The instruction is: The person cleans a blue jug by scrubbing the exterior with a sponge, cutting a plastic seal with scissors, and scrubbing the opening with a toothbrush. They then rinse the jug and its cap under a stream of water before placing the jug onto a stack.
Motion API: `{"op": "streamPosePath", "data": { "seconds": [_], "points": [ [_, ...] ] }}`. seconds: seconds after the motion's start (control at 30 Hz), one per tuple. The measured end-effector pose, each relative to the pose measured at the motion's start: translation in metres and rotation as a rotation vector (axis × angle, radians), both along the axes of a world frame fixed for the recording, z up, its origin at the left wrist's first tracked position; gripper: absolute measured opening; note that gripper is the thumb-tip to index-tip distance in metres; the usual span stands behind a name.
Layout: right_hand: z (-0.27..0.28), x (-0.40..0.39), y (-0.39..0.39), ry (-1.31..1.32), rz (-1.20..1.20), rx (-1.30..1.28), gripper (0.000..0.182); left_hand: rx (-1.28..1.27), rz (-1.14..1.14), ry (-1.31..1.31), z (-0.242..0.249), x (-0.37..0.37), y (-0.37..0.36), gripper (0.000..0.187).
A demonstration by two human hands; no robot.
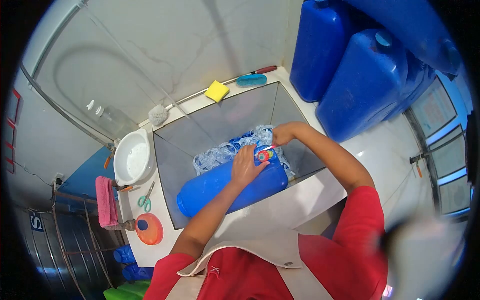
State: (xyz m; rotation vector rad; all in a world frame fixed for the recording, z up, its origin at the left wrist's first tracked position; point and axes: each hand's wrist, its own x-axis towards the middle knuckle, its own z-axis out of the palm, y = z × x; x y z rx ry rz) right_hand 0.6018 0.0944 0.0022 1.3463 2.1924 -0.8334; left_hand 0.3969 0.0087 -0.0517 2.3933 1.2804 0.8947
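A large blue plastic container [215, 186] lies on its side across the front of the grey-walled sink [172, 165]. Flat on its upper side rests my left hand [245, 167], fingers stretched out. Beside those fingertips is a small round red-and-green piece [263, 156] on the container. My right hand [283, 134] is closed at the container's right end, around a thin pink-and-white stick [270, 148] pointing at the round piece. Its exact kind is too small to tell. Behind the container lies a heap of pale blue and white strips [212, 159], partly hidden.
Along the sink's back ledge lie a yellow sponge [217, 91], a blue brush [251, 80] and a long-handled round brush [158, 115]. At left are a white basin [132, 157], scissors [145, 201] and an orange bowl [150, 230]. Big blue jerrycans [362, 82] stand at right.
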Motion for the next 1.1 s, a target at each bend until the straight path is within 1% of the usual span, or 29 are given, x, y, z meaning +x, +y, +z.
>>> {"op": "streamPosePath", "data": {
  "seconds": [0.03, 0.07, 0.13, 0.17, 0.23, 0.27, 0.33, 0.37, 0.43, 0.47, 0.5, 0.57, 0.6, 0.63, 0.67, 0.7, 0.73, 0.77, 0.8, 0.83, 0.87, 0.9, 0.97, 1.0, 1.03, 1.1],
  "points": [
    [-0.004, 0.005, 0.003, 0.042, -0.032, -0.094, 0.029, -0.003, -0.001, -0.007, -0.001, -0.004, -0.001, 0.062],
    [-0.004, 0.015, 0.004, 0.048, -0.027, -0.094, 0.029, -0.003, 0.004, -0.001, 0.0, -0.005, 0.0, 0.062],
    [-0.002, 0.035, 0.001, 0.044, -0.271, -0.262, 0.028, -0.048, -0.043, 0.058, 0.001, -0.004, -0.001, 0.052],
    [-0.009, 0.032, -0.003, 0.043, -0.272, -0.263, 0.028, -0.05, -0.044, 0.057, 0.0, -0.004, -0.001, 0.052],
    [-0.028, 0.022, -0.018, 0.318, -0.153, -0.111, 0.026, -0.029, -0.084, 0.027, -0.002, -0.002, 0.001, 0.045],
    [-0.016, 0.017, -0.027, 0.274, -0.141, -0.061, 0.025, -0.036, -0.087, 0.026, -0.002, -0.002, -0.001, 0.045],
    [-0.003, 0.032, -0.035, 0.257, -0.163, -0.022, 0.023, -0.039, -0.094, 0.028, 0.001, -0.005, 0.0, 0.045],
    [-0.002, 0.042, -0.039, 0.24, -0.185, 0.019, 0.022, -0.041, -0.089, 0.032, 0.001, -0.006, -0.002, 0.045],
    [-0.011, 0.07, -0.052, 0.25, -0.171, 0.065, 0.021, -0.036, -0.085, -0.001, 0.001, -0.004, -0.002, 0.036],
    [-0.016, 0.076, -0.06, 0.257, -0.163, 0.108, 0.019, -0.036, -0.08, -0.001, 0.0, -0.004, 0.0, 0.036],
    [-0.011, 0.068, -0.069, 0.258, -0.163, 0.103, 0.019, -0.056, -0.08, 0.001, -0.002, -0.003, 0.001, 0.032],
    [-0.001, 0.046, -0.086, 0.144, -0.116, 0.449, 0.017, -0.081, -0.089, -0.004, -0.003, 0.002, 0.004, 0.028],
    [-0.001, 0.029, -0.092, 0.158, -0.077, 0.515, 0.018, -0.118, -0.098, -0.006, -0.003, -0.001, 0.003, 0.027],
    [-0.007, 0.021, -0.094, 0.156, -0.083, 0.513, 0.018, -0.147, -0.106, -0.004, -0.002, -0.004, 0.003, 0.027],
    [-0.014, 0.013, -0.091, 0.134, 0.0, 0.599, 0.017, -0.194, -0.113, -0.029, -0.006, -0.007, 0.004, 0.027],
    [-0.018, 0.007, -0.088, 0.115, 0.088, 0.688, 0.017, -0.188, -0.109, -0.025, -0.009, -0.008, 0.006, 0.027],
    [-0.017, 0.015, -0.088, 0.006, -0.016, 0.649, 0.017, -0.13, -0.142, -0.059, -0.014, -0.012, 0.006, 0.03],
    [0.004, 0.012, -0.089, 0.013, -0.004, 0.653, 0.017, -0.069, -0.171, -0.096, -0.017, -0.016, 0.007, 0.033],
    [0.034, 0.01, -0.093, -0.09, -0.035, 0.574, 0.016, -0.063, -0.156, -0.099, -0.017, -0.017, 0.009, 0.033],
    [0.059, 0.008, -0.1, -0.195, -0.07, 0.488, 0.016, -0.169, -0.146, -0.144, -0.017, -0.017, 0.008, 0.037],
    [0.074, 0.002, -0.105, -0.156, -0.013, 0.51, 0.013, -0.274, -0.141, -0.192, -0.018, -0.016, 0.009, 0.042],
    [0.072, -0.01, -0.107, -0.161, -0.009, 0.508, 0.013, -0.276, -0.139, -0.198, -0.02, -0.016, 0.008, 0.042],
    [0.062, -0.031, -0.108, -0.131, 0.129, 0.636, 0.011, -0.269, -0.157, -0.27, -0.024, -0.016, 0.011, 0.048],
    [0.055, -0.032, -0.1, -0.08, 0.124, 0.668, 0.01, -0.226, -0.165, -0.237, -0.025, -0.018, 0.011, 0.051],
    [0.049, -0.03, -0.1, -0.082, 0.134, 0.67, 0.01, -0.223, -0.158, -0.243, -0.026, -0.02, 0.01, 0.051],
    [0.06, -0.037, -0.096, -0.111, 0.202, 0.574, 0.011, -0.248, -0.152, -0.254, -0.025, -0.02, 0.011, 0.052]
  ]
}}
